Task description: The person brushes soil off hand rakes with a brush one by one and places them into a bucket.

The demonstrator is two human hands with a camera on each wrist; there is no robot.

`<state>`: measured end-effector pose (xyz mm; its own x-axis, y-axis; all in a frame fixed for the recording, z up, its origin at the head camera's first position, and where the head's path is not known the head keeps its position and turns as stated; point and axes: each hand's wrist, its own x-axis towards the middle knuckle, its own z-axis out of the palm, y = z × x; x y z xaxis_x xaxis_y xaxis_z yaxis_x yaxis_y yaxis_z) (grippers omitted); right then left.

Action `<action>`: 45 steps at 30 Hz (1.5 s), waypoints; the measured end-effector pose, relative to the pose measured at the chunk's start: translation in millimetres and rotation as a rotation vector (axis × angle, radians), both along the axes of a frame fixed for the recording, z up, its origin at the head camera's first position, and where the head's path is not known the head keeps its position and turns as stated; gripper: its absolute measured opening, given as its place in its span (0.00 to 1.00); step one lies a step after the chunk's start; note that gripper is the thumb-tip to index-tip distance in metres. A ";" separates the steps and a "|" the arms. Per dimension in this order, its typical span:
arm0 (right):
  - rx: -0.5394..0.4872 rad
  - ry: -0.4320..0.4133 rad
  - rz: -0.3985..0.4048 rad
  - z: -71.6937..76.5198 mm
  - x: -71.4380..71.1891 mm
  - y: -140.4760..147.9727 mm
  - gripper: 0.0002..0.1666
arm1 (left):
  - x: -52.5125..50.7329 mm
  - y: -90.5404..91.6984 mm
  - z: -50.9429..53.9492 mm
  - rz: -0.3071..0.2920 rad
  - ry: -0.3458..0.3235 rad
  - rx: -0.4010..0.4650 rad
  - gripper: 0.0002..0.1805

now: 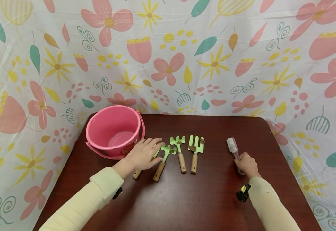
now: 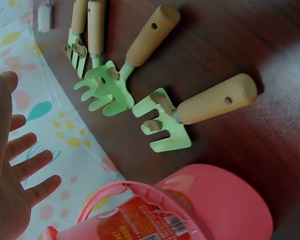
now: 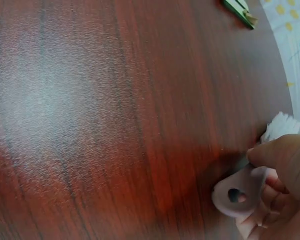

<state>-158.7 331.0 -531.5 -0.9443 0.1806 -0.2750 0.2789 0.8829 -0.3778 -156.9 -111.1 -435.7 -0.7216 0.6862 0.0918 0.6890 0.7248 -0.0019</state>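
Observation:
Four green tools with wooden handles lie in a row on the table: a fork (image 1: 196,147) at the right, a rake (image 1: 178,142) beside it, another rake (image 1: 164,157), and a fork (image 2: 165,122) nearest the bucket. My left hand (image 1: 144,154) is over the two leftmost tools, fingers extended, holding nothing; in the left wrist view the hand (image 2: 20,170) shows spread fingers apart from them. At the right, my right hand (image 1: 247,164) grips the handle of a white-bristled brush (image 1: 232,146). The right wrist view shows thumb and fingers (image 3: 277,185) round the brush handle (image 3: 230,192).
A pink bucket (image 1: 113,128) stands at the table's back left, its handle folded down, with a label on its side (image 2: 135,220). Brown marks or lumps show on the green tool heads. A flower-patterned cloth (image 1: 168,64) hangs behind the dark red table (image 1: 208,199).

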 end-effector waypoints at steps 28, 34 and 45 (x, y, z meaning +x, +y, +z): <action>-0.031 0.016 0.035 0.6 2.5 -1.5 0.20 | 15.2 -12.2 -34.0 0.004 -0.016 -0.005 0.30; -0.074 0.014 0.064 -1.0 1.2 3.2 0.27 | 17.9 -15.7 -36.1 0.024 -0.055 0.001 0.30; -0.321 -0.107 0.065 -3.4 -1.0 13.4 0.30 | 25.0 -23.8 -50.2 0.060 -0.109 0.037 0.29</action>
<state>-159.7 344.5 -534.9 -0.9139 0.0092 -0.4058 0.2789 0.7405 -0.6114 -131.9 -134.8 -485.9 -0.7684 0.6390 0.0355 0.6390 0.7629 0.0984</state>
